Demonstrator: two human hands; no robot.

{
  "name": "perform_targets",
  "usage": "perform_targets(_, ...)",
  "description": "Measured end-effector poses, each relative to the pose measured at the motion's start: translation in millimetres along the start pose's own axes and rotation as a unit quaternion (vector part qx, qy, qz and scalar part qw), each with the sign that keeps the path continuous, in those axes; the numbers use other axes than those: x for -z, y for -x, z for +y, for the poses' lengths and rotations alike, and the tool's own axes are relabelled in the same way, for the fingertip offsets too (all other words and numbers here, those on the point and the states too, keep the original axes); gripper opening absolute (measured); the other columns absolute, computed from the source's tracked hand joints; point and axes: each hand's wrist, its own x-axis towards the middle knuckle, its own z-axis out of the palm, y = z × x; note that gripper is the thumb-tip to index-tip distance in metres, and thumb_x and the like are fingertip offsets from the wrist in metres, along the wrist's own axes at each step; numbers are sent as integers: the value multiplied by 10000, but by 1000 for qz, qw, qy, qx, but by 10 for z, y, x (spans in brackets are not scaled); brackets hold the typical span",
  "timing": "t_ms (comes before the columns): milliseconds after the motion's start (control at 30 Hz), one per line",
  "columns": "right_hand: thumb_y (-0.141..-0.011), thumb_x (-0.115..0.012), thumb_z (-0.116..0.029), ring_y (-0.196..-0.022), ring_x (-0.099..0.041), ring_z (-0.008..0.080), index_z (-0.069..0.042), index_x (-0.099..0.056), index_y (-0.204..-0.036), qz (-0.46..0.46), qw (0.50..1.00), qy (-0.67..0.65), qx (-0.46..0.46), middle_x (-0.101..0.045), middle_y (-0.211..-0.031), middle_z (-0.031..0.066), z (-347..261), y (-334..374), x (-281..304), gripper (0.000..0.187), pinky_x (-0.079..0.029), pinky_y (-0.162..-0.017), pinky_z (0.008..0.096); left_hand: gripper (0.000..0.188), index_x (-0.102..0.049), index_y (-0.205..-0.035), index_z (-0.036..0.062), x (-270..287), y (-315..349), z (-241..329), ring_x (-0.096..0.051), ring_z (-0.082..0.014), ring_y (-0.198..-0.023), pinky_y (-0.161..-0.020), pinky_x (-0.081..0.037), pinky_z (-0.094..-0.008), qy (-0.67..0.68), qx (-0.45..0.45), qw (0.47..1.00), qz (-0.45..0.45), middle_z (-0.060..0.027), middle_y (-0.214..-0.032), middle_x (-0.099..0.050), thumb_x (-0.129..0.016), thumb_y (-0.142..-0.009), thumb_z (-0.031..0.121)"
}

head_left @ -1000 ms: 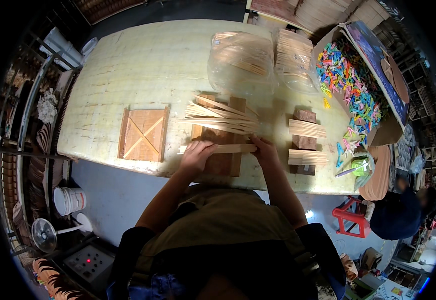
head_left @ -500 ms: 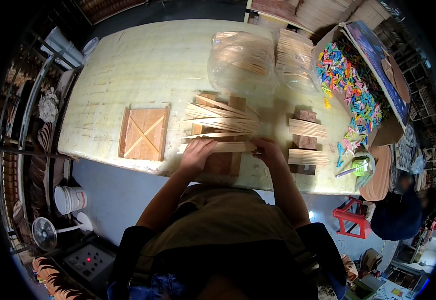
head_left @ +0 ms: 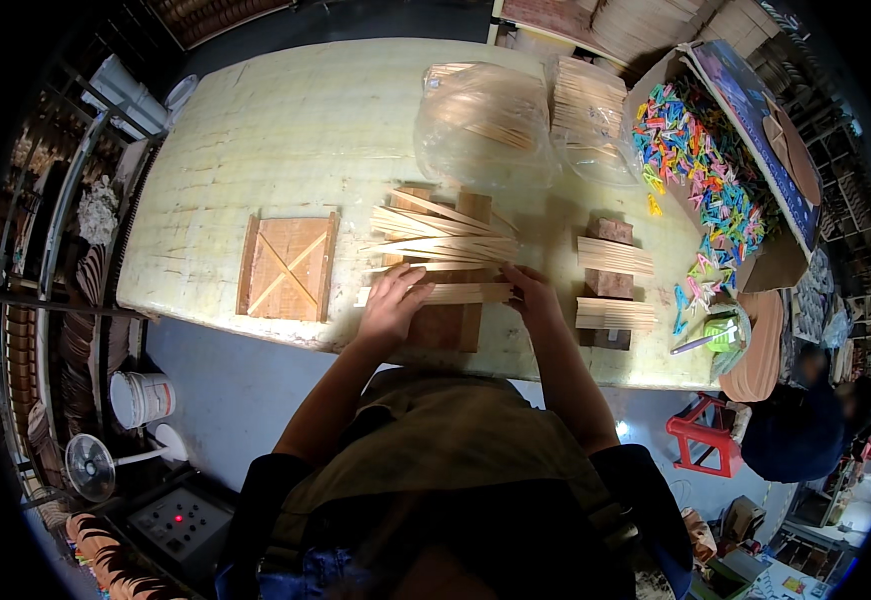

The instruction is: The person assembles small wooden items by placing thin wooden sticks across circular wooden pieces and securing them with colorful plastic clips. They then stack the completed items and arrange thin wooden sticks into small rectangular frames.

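Thin wooden strips (head_left: 444, 247) lie criss-crossed in a loose pile in front of me, resting across wooden blocks (head_left: 475, 208). Nearer to me, an even row of wooden strips (head_left: 466, 294) is laid side by side over another wooden support (head_left: 436, 328). My left hand (head_left: 392, 303) lies over the left end of this row, its fingertips closed at the left end of the pile's nearest strip. At that strip's right end, my right hand (head_left: 530, 292) has its thumb and fingers pinched together. The exact contact at the fingertips is partly hidden.
Left on the table (head_left: 216, 150) sits a wooden frame (head_left: 289, 268) with crossed strips. Strip bundles (head_left: 616, 313) rest on blocks at right. Behind are bagged strips (head_left: 486, 110) and a carton of colourful clips (head_left: 696, 160). A red stool (head_left: 704, 437) stands by a person (head_left: 791, 425).
Both hands have moved slightly away from me, from the near row toward the edge of the loose pile. The right fingers have risen to the end of the pile's nearest strip.
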Motion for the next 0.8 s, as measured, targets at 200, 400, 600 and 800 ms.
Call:
perform_targets(200,-809,-669,-247,-681,-580,116,-63,-656,-920,37,998,42,17,-616,-761,20,46,-24,26,216,-455,-607,248,286,-622,-1100,124,61,-51,62,-472,-318,-1179,-986,-359,-459,-65,-18,998,14,-91,-1252,-539,-582,-817,113)
perform_targets(400,-817,-635,-225,-671,-583,138,-45,-655,-922,5,997,81,6,-604,-769,33,27,-15,92,209,-477,-601,273,311,-606,-1127,113,8,-22,45,-521,-311,-1042,-947,-377,-433,39,34,999,-1,-97,-1191,-557,-570,-818,96)
perform_targets(600,-825,-648,-250,-665,-585,135,-19,-655,-936,-11,997,81,11,-605,-777,48,69,-146,77,256,-479,-578,256,351,-593,-1153,104,67,-50,86,-530,-315,-1013,-940,-375,-441,-39,0,999,4,-110,-1167,-561,-567,-804,74)
perform_targets(800,-824,-672,-265,-664,-582,115,-19,-654,-889,-67,967,244,6,-615,-755,35,-157,-192,169,254,-474,-587,252,374,-577,-1180,91,67,-61,21,-508,-318,-1069,-966,-368,-454,-29,-37,999,7,-116,-1185,-549,-563,-806,81)
